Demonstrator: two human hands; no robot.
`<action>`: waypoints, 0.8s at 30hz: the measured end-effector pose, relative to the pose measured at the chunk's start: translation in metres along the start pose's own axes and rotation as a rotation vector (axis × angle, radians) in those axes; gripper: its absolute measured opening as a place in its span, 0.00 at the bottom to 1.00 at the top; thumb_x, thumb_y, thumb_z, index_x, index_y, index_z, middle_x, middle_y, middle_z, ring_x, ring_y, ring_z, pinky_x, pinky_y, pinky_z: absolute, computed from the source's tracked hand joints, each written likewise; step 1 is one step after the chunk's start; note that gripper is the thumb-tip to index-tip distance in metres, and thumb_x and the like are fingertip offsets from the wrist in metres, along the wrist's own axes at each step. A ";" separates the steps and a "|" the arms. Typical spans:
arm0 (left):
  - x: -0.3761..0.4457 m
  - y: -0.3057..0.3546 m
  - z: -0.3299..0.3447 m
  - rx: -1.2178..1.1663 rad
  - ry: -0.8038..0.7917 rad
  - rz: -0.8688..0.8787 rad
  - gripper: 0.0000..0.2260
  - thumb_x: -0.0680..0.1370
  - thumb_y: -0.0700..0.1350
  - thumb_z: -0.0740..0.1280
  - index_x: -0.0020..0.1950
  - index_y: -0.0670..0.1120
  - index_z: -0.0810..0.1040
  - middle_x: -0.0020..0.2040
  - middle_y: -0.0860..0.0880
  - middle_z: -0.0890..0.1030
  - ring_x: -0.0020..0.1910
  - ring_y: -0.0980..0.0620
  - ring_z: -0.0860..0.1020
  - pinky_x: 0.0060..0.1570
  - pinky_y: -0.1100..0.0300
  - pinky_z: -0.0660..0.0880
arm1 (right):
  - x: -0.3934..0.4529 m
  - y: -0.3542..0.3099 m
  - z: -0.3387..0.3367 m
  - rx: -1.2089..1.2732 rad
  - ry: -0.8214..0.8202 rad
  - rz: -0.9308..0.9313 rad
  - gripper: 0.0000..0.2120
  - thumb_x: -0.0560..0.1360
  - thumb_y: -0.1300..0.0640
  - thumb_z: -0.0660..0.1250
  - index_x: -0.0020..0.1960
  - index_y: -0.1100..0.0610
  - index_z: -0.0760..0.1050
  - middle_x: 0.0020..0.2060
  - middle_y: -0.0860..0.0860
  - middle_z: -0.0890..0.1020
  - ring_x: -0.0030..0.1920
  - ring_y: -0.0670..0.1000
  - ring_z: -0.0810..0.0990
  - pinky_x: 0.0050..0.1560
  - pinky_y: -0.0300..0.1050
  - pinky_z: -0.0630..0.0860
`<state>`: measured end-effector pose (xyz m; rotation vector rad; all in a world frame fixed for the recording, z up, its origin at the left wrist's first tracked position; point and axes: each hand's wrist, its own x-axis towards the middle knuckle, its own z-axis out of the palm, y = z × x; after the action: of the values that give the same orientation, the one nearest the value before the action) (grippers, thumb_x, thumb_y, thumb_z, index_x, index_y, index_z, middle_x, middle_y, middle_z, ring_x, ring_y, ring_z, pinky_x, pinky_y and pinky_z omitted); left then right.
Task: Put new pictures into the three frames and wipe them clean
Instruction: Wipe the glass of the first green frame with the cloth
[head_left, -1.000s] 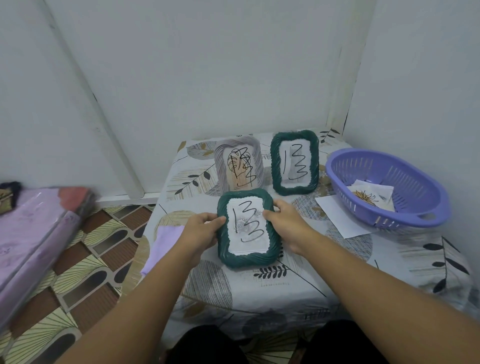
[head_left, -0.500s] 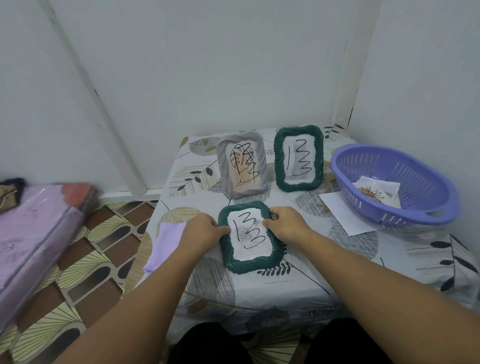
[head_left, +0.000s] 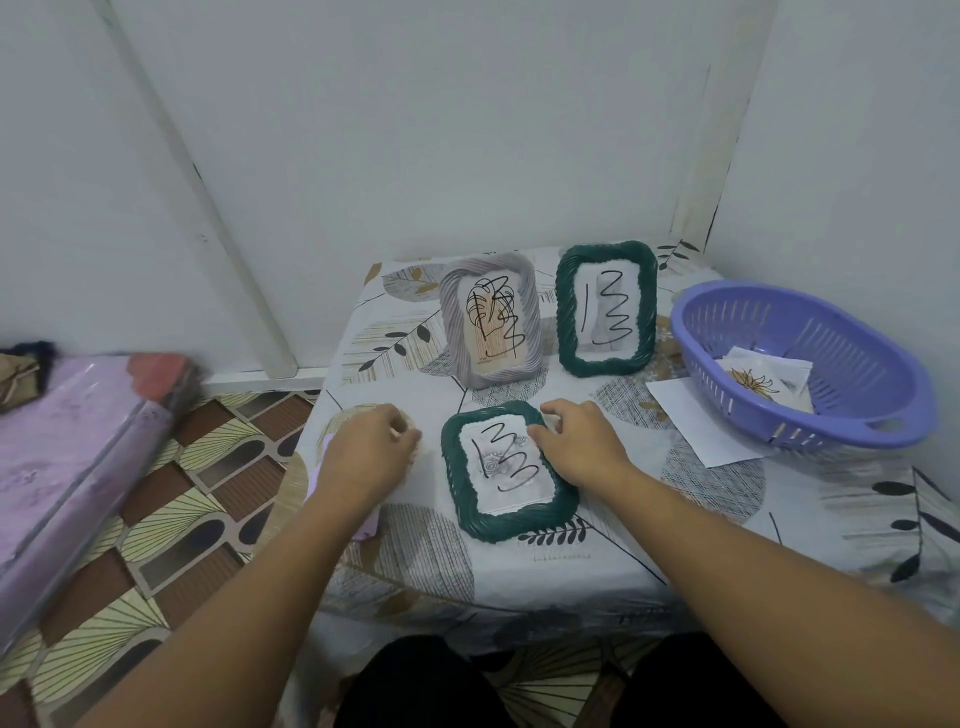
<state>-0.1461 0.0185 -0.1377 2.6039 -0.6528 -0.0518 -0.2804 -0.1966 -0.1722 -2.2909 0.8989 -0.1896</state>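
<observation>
A dark green frame (head_left: 506, 522) with a scribbled picture lies flat on the table in front of me. My right hand (head_left: 582, 447) grips its upper right edge, thumb on the front rim. My left hand (head_left: 371, 452) is off the frame, hovering with curled fingers over a lilac cloth (head_left: 366, 527) at the table's left edge; whether it holds the cloth is hidden. Behind stand a grey frame (head_left: 488, 325) and a second green frame (head_left: 605, 309), both upright and scribbled on.
A purple plastic basket (head_left: 852, 415) holding loose pictures (head_left: 763, 382) sits at the right, partly on a white sheet (head_left: 698, 418). The table (head_left: 675, 545) stands in a wall corner. A pink wrapped mattress (head_left: 67, 441) lies on the floor to the left.
The green frame was lowered flat onto the table. My left hand let go of it and moved left over the lilac cloth. My right hand stayed on the frame's edge.
</observation>
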 end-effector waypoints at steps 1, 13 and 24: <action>0.001 -0.009 -0.006 0.041 0.020 -0.002 0.11 0.81 0.55 0.67 0.56 0.49 0.79 0.51 0.49 0.83 0.51 0.48 0.79 0.53 0.52 0.76 | -0.001 -0.001 0.000 0.003 0.022 -0.016 0.21 0.80 0.42 0.66 0.71 0.48 0.74 0.64 0.54 0.73 0.61 0.56 0.77 0.62 0.53 0.75; 0.006 -0.062 -0.020 0.147 -0.093 -0.197 0.17 0.80 0.52 0.68 0.65 0.44 0.75 0.59 0.43 0.81 0.52 0.45 0.77 0.48 0.54 0.72 | -0.015 -0.041 0.011 0.075 -0.007 -0.206 0.12 0.80 0.46 0.67 0.62 0.45 0.80 0.51 0.45 0.79 0.54 0.48 0.77 0.59 0.50 0.76; 0.003 -0.025 -0.039 -0.510 -0.107 -0.080 0.03 0.81 0.48 0.67 0.51 0.51 0.80 0.46 0.47 0.83 0.43 0.47 0.78 0.40 0.57 0.70 | -0.022 -0.069 0.014 0.205 -0.119 -0.339 0.15 0.80 0.50 0.69 0.65 0.49 0.80 0.49 0.41 0.83 0.52 0.43 0.78 0.54 0.39 0.70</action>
<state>-0.1272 0.0527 -0.1135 2.1413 -0.4924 -0.3392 -0.2540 -0.1368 -0.1377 -2.2203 0.4061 -0.2747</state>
